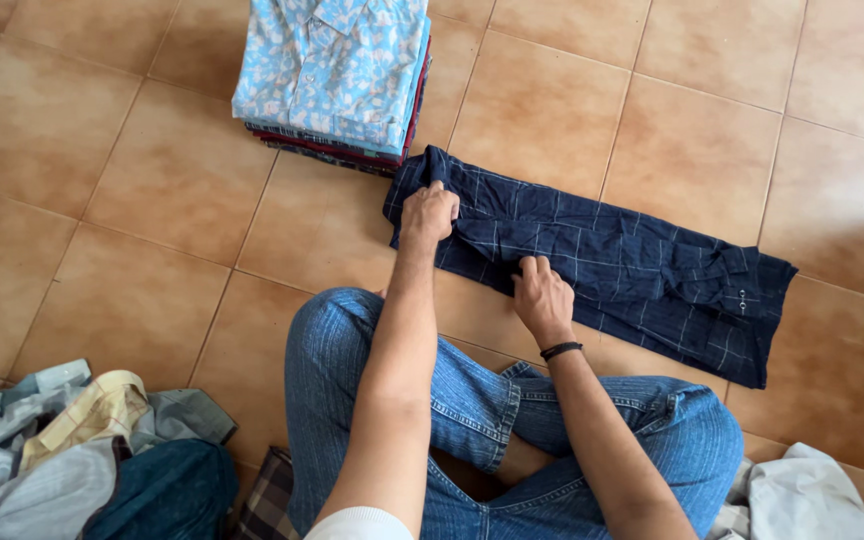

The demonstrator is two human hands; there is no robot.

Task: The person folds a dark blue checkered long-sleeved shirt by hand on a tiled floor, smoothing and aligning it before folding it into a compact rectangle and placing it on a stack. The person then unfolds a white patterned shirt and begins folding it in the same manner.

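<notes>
A dark navy cotton shirt with a thin pale check (pixel 612 260) is lying folded into a long narrow band on the terracotta-tiled floor (pixel 102 200), just in front of the seated person's crossed legs in blue jeans (pixel 472 410). Its long axis is running slantwise, from the upper left near the person's left hand (pixel 428 212) down to the lower right, where its collar end is resting well beyond either hand. The left hand is sitting at the near-left end of the band, its grip curled over and pinching the cloth at that end, though how much fabric lies inside the fingers cannot be told. The right hand (pixel 542 298), wearing a thin black wristband (pixel 560 350), is pressing on the near edge of the band a little further along, fingers bent and laid on the cloth; whether it is clasping a fold or only holding it flat cannot be made out. Both hands are thus working the left third of the shirt, with the left hand nearer the end and the long remainder stretching away to the right. Just beyond the left end, almost touching it, a neat stack of folded shirts topped by a light blue floral one (pixel 337 70) is standing. A loose heap of unfolded clothes (pixel 72 450) is lying at the lower left, and a pale crumpled cloth (pixel 812 500) at the lower right.
</notes>
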